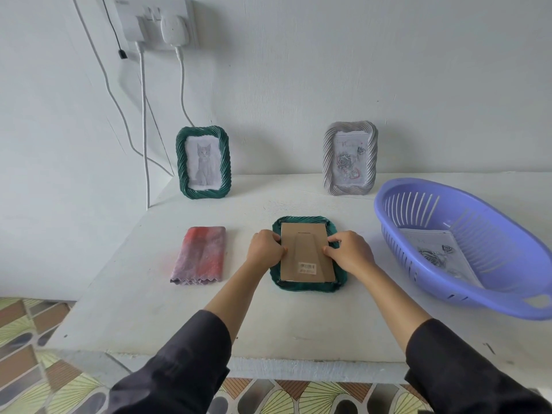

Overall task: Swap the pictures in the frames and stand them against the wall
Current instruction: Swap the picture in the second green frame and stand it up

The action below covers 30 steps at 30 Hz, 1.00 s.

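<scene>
A green twisted-rim frame (307,284) lies face down on the white table, its brown cardboard back (306,252) facing up with a barcode sticker. My left hand (264,248) has curled fingers at the back's left edge. My right hand (349,252) pinches at the back's right edge. A second green frame (203,162) with a cat picture stands against the wall at the left. A grey-white frame (350,158) with a rose picture stands against the wall at the right. Another rose picture (439,255) lies in the purple basket.
The purple plastic basket (424,282) sits at the table's right side. A folded red-and-grey cloth (200,255) lies left of my hands. White cables (145,115) hang from a wall socket (155,22) down past the table's left edge. Patterned floor shows below.
</scene>
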### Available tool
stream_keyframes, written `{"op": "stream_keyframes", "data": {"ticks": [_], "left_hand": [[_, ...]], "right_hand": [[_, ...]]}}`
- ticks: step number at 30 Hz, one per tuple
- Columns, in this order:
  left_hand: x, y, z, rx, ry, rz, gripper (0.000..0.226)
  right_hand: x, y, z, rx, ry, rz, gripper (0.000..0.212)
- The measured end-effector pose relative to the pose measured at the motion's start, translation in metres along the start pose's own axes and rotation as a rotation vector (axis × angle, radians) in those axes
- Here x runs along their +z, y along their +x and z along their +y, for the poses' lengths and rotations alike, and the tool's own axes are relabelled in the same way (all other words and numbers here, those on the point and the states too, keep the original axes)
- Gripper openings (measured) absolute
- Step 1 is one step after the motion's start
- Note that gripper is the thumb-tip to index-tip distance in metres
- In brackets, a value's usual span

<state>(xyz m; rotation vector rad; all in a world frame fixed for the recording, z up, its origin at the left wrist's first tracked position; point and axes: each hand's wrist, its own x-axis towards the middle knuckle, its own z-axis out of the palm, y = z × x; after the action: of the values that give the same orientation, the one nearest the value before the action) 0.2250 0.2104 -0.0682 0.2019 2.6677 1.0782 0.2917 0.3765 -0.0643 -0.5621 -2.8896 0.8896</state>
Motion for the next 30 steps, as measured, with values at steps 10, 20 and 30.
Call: {"op": "stream_keyframes", "data": {"ticks": [10,20,30], "left_hand": [[0.001,0.001,-0.002,0.022,-0.027,-0.006,0.016],[-0.020,-0.012,-0.002,0.236,0.125,0.093,0.022],[-0.032,-0.032,-0.021,0.437,0.216,-0.309,0.031]], "right_hand": [[0.006,0.000,0.003,-0.015,-0.027,0.033,0.036],[-0.014,-0.014,0.006,-0.057,0.132,-0.081,0.045],[-0.030,-0.040,0.020,-0.242,0.039,-0.297,0.022]]}}
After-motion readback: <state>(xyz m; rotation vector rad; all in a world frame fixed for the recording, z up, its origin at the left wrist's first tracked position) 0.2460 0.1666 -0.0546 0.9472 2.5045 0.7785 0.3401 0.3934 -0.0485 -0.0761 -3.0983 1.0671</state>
